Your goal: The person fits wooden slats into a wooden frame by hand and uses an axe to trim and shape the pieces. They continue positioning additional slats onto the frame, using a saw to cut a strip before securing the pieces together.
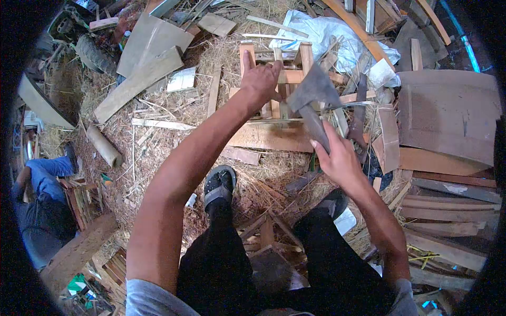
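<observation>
In the head view, my right hand [337, 155] is closed around the wooden handle of a hatchet [314, 92]. Its broad grey blade is raised, angled up and left, slightly blurred. My left hand [259, 84] reaches out over a small wooden frame [292, 77] of posts and slats, gripping its upper left part. One finger stretches up along a post while the others bend over the wood, so its inner fingers are partly hidden. Below the frame lies a wide light-brown board [271, 137], near the right hand and blade.
Straw and wood chips cover the ground around my sandalled foot [219, 185]. Boards [448, 210] pile up on the right, beside a large brown panel [450, 116]. White plastic sheeting [337, 39] lies behind the frame. Another person [45, 205] sits at the far left.
</observation>
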Demonstrator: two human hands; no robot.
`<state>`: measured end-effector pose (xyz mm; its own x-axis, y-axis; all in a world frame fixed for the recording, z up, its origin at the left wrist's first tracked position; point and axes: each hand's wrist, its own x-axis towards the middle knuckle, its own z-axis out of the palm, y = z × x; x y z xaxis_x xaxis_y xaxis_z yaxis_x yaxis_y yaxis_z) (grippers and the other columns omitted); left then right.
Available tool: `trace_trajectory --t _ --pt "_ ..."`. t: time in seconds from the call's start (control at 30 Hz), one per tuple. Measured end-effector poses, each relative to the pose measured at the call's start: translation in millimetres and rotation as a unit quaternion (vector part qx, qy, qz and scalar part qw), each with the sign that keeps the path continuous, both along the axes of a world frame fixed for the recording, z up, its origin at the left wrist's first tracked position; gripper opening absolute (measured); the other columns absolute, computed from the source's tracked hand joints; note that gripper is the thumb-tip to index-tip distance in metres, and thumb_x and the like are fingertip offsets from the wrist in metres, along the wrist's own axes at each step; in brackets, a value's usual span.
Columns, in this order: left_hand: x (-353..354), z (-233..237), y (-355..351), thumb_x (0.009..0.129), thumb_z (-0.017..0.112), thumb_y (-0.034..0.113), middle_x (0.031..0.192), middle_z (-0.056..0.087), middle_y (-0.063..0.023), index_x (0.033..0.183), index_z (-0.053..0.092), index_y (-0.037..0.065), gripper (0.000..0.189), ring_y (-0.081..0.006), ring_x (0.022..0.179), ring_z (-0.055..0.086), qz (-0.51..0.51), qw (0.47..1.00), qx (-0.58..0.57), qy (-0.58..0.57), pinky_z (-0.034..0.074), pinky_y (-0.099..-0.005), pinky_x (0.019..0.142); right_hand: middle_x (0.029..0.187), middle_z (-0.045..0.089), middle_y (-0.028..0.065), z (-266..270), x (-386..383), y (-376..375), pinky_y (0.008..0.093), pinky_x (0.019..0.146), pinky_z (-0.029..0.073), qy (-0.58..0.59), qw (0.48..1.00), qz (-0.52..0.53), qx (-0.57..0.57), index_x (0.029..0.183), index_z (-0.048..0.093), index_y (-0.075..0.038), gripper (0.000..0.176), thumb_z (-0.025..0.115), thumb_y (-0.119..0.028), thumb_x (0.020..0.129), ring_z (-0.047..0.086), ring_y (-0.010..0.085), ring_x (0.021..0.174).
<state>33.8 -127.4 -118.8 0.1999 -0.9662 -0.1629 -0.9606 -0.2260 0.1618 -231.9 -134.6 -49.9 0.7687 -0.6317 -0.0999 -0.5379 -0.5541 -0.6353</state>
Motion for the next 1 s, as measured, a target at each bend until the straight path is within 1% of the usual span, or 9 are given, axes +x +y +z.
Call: trace_trajectory --t 0.2,0.33,0.47,0.67,0.8,0.87,0.93,0.97,1.0 --pt "2.0 0.7 -0.3 0.069 0.082 0.043 0.111 0.067 -0.0130 0.130 0.042 0.003 0.084 -0.0298 0.110 0.063 -0.003 1.000 0.001 -0.001 0.006 -0.0687 0.112 0.093 0.063 0.0344 -4.2 -1.3 3.9 0.0537 0.073 0.051 0.085 0.995 0.045 0.026 0.135 0.041 0.003 0.054 0.061 -0.020 0.091 0.063 0.0507 0.085" --pt "3.3 0.1 -0.7 0.069 0.082 0.041 0.107 0.068 -0.0144 0.131 0.041 0.002 0.084 -0.0310 0.108 0.064 -0.012 0.999 -0.006 0.031 0.007 -0.0675 0.112 0.092 0.063 0.0330 -2.6 -0.5 6.7 0.0533 0.076 0.051 0.000 1.000 -0.014 0.006 0.137 0.040 0.002 0.054 0.060 -0.019 0.092 0.063 0.0503 0.084" --pt "3.1 -7.4 -0.7 0.071 0.081 0.038 0.104 0.069 -0.0141 0.132 0.041 0.002 0.081 -0.0325 0.105 0.065 -0.017 0.999 -0.013 0.025 0.007 -0.0672 0.112 0.100 0.063 0.0342 5.1 8.0 9.8 0.0482 0.083 0.051 0.167 0.982 -0.007 0.091 0.135 0.043 0.005 0.056 0.063 -0.020 0.090 0.062 0.0493 0.095" --pt "4.7 -0.2 -2.2 0.075 0.077 0.029 0.103 0.069 -0.0132 0.136 0.039 0.003 0.077 -0.0330 0.107 0.064 -0.022 0.999 0.006 0.035 0.008 -0.0689 0.112 0.106 0.062 0.0339 -3.0 -2.0 18.6 0.0473 0.084 0.051 -0.002 0.997 -0.057 0.060 0.134 0.044 0.005 0.054 0.063 -0.021 0.091 0.062 0.0485 0.098" --pt "1.3 -9.4 10.5 0.079 0.074 0.021 0.094 0.068 -0.0121 0.127 0.049 0.005 0.056 -0.0347 0.096 0.066 -0.052 0.935 -0.349 0.043 0.031 -0.0556 0.106 0.116 0.058 0.0341 -7.3 -8.3 29.8 0.0473 0.089 0.049 0.033 0.997 -0.048 0.052 0.134 0.043 0.007 0.053 0.063 -0.019 0.091 0.060 0.0477 0.105" --pt "-17.4 37.6 40.4 0.080 0.074 0.020 0.090 0.067 -0.0140 0.121 0.056 0.005 0.047 -0.0334 0.092 0.066 -0.036 0.904 -0.390 0.174 0.046 -0.0446 0.096 0.117 0.058 0.0339 -17.9 -14.1 30.8 0.0474 0.090 0.048 0.008 0.997 -0.049 0.062 0.134 0.042 0.007 0.053 0.063 -0.018 0.091 0.059 0.0482 0.106" --pt "-46.8 46.7 90.6 0.084 0.068 0.007 0.089 0.067 -0.0147 0.110 0.063 0.004 0.026 -0.0317 0.084 0.067 0.090 0.911 -0.259 0.307 0.054 -0.0386 0.079 0.116 0.058 0.0336 -20.3 -16.8 31.6 0.0475 0.090 0.048 -0.014 0.996 -0.049 0.066 0.134 0.041 0.007 0.053 0.063 -0.017 0.091 0.059 0.0483 0.105" --pt "-61.9 45.8 111.6 0.084 0.067 0.003 0.087 0.067 -0.0148 0.102 0.064 0.003 0.018 -0.0316 0.078 0.068 0.091 0.910 -0.239 0.327 0.055 -0.0358 0.071 0.115 0.059 0.0335 -19.7 -16.4 30.4 0.0476 0.089 0.048 -0.022 0.997 -0.048 0.064 0.134 0.041 0.007 0.054 0.062 -0.017 0.091 0.060 0.0483 0.104" --pt "-70.0 26.6 125.0 0.084 0.067 0.005 0.092 0.067 -0.0153 0.103 0.064 0.004 0.019 -0.0315 0.083 0.068 0.022 0.907 -0.305 0.291 0.055 -0.0383 0.076 0.113 0.059 0.0334 -18.8 -16.8 30.5 0.0476 0.088 0.049 -0.029 0.996 -0.046 0.064 0.134 0.040 0.007 0.054 0.062 -0.017 0.091 0.060 0.0482 0.103"
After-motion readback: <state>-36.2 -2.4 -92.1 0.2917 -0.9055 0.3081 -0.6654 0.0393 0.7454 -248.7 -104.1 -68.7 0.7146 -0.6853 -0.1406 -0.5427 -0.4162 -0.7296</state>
